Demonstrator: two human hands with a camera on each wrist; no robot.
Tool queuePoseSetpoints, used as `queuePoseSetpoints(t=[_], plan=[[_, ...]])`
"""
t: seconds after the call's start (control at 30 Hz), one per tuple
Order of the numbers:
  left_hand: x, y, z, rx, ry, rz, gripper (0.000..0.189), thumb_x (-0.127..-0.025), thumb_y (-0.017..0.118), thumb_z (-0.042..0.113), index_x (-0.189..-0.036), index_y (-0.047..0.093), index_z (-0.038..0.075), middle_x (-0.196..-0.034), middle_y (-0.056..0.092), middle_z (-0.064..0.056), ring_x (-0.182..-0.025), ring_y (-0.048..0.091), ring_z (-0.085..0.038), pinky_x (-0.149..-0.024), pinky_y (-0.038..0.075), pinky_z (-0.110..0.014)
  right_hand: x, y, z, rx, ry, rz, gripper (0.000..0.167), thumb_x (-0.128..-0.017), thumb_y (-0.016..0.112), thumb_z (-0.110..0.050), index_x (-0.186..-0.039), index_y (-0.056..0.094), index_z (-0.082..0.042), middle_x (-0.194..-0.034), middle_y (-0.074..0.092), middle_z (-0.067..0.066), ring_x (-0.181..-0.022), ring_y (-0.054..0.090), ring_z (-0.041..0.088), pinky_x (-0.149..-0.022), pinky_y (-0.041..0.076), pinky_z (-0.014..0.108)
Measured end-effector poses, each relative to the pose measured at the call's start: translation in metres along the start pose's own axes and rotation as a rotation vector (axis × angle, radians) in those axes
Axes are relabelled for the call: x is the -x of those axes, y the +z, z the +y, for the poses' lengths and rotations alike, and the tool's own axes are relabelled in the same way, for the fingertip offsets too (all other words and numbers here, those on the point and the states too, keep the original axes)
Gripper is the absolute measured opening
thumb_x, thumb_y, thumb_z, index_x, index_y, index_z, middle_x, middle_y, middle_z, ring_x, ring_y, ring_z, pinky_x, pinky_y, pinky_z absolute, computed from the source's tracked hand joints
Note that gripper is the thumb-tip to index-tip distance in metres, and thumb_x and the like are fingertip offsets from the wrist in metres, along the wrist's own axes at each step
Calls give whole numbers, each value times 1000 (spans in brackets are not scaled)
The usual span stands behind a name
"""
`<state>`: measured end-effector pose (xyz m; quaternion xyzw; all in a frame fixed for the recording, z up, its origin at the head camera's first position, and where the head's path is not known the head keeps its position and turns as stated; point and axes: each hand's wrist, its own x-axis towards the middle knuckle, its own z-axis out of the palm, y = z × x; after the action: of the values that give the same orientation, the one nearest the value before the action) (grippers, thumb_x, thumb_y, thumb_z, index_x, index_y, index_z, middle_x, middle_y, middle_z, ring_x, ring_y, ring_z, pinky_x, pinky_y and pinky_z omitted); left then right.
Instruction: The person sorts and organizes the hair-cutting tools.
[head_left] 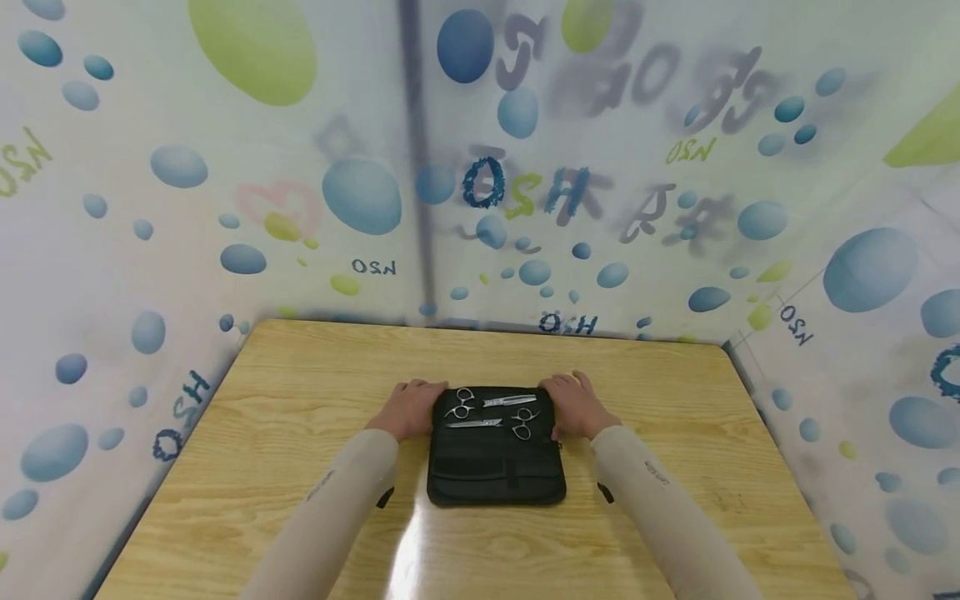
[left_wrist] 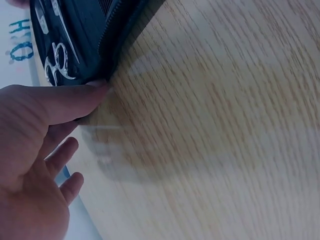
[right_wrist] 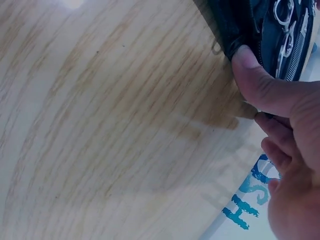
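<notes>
An opened black zip case [head_left: 480,450] lies flat on the wooden table, between both hands. In its upper half sit two metal pairs: thinning shears [head_left: 510,401] with finger rings to the left, and hair scissors [head_left: 474,423] with rings to the right. At the case's upper left edge my left hand [head_left: 408,408] pinches the rim, thumb on top in the left wrist view. My right hand [head_left: 577,406] grips the opposite edge; its thumb [right_wrist: 250,62] presses beside the zipper in the right wrist view. Fingers under the case are partly hidden.
The light wood table [head_left: 300,467] reaches out on all sides of the case. Behind it hangs a white curtain [head_left: 360,292] printed with blue and green spots and letters, and similar printed sheets stand at left and right.
</notes>
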<state>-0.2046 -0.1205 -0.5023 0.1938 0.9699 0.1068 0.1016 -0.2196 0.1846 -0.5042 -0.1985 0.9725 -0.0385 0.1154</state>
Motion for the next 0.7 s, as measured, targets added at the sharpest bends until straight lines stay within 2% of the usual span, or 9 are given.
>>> queuePoseSetpoints(t=[0.17, 0.37, 0.7], plan=[[-2, 3, -3, -1, 10, -2, 65, -83, 73, 14, -143, 47, 9, -142, 54, -12, -134, 45, -34, -110, 34, -57, -2, 3, 1, -46, 8, 28, 83, -61, 94, -21, -131, 51, -7, -134, 59, 9, -130, 49, 31, -120, 16, 53], [-1, 5, -6, 28, 16, 32, 65, -83, 73, 15, -142, 48, 11, -138, 54, -13, -132, 47, -34, -109, 35, -57, -1, 3, 3, -49, -5, 87, 71, -66, 90, -15, -127, 52, -9, -123, 65, 10, -118, 59, 29, -117, 22, 51], [1, 5, -7, 59, 4, 70, 63, -82, 72, 11, -140, 49, 17, -133, 58, -13, -128, 51, -34, -108, 37, -57, 5, -1, 3, -61, -25, 144, 64, -69, 88, -13, -125, 55, -11, -119, 68, 9, -112, 61, 28, -116, 26, 50]])
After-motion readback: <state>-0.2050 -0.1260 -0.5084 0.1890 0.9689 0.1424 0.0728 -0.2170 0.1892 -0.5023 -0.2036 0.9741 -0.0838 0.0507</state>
